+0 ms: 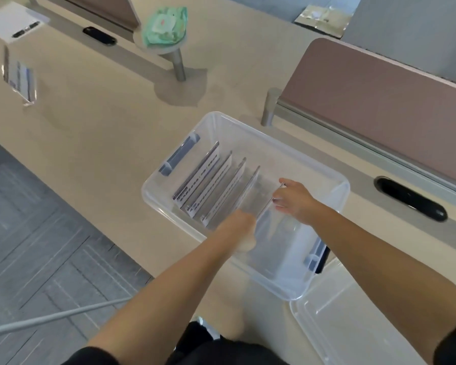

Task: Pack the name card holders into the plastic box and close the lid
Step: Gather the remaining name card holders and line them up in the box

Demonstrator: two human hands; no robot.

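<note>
Beige desk (103, 127), clear box (279, 275) on it: your left hand (241, 225) and right hand (295, 201) both grip one holder (270, 204) inside, lid (353, 325) off.

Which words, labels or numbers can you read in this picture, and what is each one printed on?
Card holders in the plastic box: dark print on the cards, too blurred to read.
Lone card holder at the left: print too blurred to read.
Green wipes pack: label too blurred to read.
White box: dark marks, unreadable.
No text can be quoted.
</note>
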